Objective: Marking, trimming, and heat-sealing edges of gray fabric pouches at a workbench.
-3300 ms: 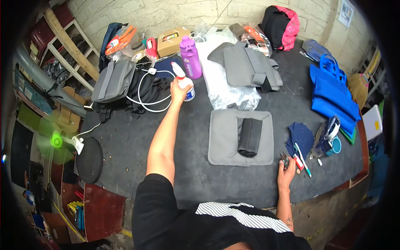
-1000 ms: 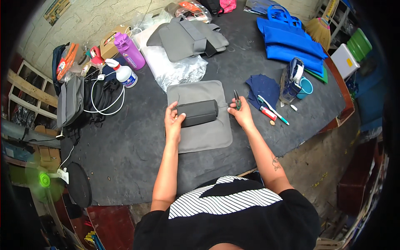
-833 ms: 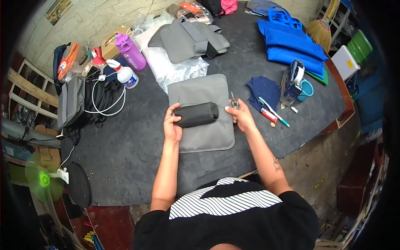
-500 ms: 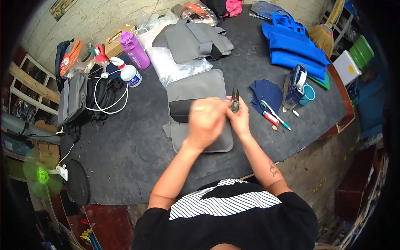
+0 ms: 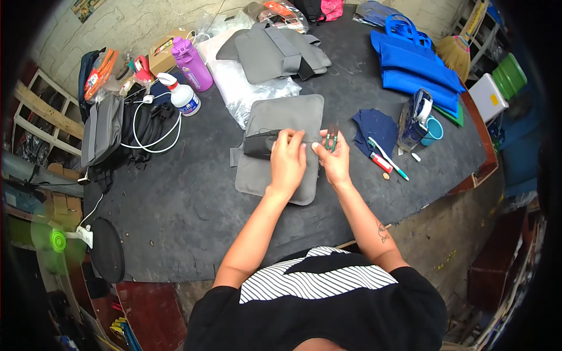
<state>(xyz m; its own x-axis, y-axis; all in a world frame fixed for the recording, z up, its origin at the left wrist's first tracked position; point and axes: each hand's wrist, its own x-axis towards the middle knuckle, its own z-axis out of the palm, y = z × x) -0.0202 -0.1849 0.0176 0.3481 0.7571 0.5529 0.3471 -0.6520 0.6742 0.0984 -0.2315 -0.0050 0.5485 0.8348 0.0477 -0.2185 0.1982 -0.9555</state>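
Observation:
A grey fabric panel [image 5: 287, 111] with rounded corners lies on the dark table in front of me, slightly tilted. Across its middle runs a wide black band [image 5: 259, 145], partly raised off the grey cloth. My left hand [image 5: 288, 164] rests over the band's right end, its fingers bent and drawn together; what they pinch is too small to make out. At the panel's right edge, my right hand [image 5: 335, 162] is closed around green-handled thread snips [image 5: 331, 140], blades pointing away from me. Its thumb and index finger meet near the edge, close to my left fingertips.
Beyond the panel lie more grey fabric pieces [image 5: 263, 58] on plastic wrap. Left stand a spray bottle [image 5: 186, 99] and a purple bottle [image 5: 193, 67]. Right are navy cloth [image 5: 374, 131], a toothbrush [image 5: 389, 158], a blue cup [image 5: 433, 130] and blue bags [image 5: 415, 64].
My left hand, blurred before, has come down onto the black band. The panel has turned slightly clockwise, and the band now lifts more. The snips stay in my right hand.

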